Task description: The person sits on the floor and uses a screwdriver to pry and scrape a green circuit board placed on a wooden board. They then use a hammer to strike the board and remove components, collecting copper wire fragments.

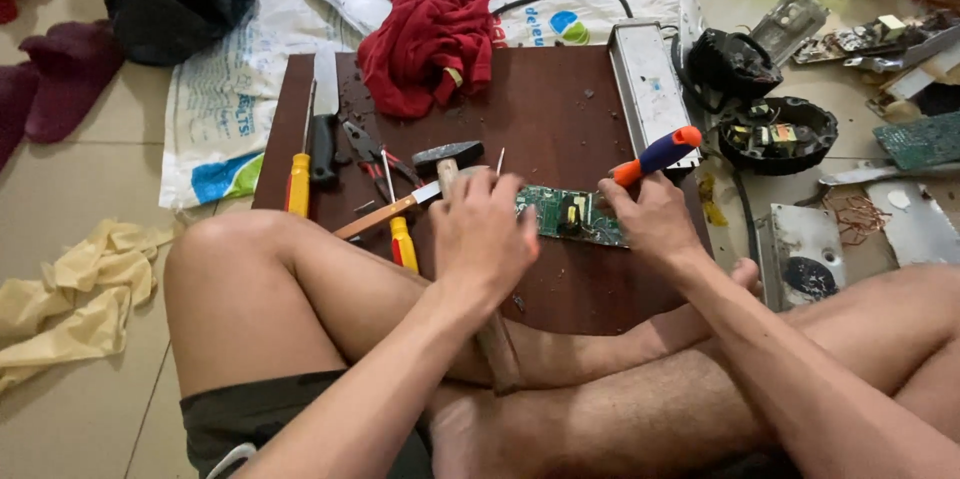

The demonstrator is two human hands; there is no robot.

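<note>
Both hands work at a green circuit board (572,215) that lies on a dark brown board (560,119) set on the tiled floor. Left hand (483,232) rests its grip on the near left end of the circuit board, fingers curled down over it, pressing it flat; whether they pinch anything small cannot be told. Right hand (652,218) has its grip clenched around a screwdriver with an orange and blue handle (658,155), the handle sticking up and away to the right, the tip hidden behind the fingers at the circuit board's right end.

Crowding the left hand's side are a hammer (447,157) with a wooden shaft running under the wrist toward the legs, a chisel-like tool with a wooden handle (378,216), a yellow-handled screwdriver (403,242), red-handled pliers (372,155), a black-handled knife (323,129) and another yellow screwdriver (298,175) at the board's left edge. A red cloth (432,36) is heaped at the far edge. A long grey metal casing (648,89) lies along the right edge, just behind the orange handle. Beyond it on the floor sit black round housings (776,132), loose metal plates (812,251) and copper wire (852,214). The person's crossed bare legs press against the near edge.
</note>
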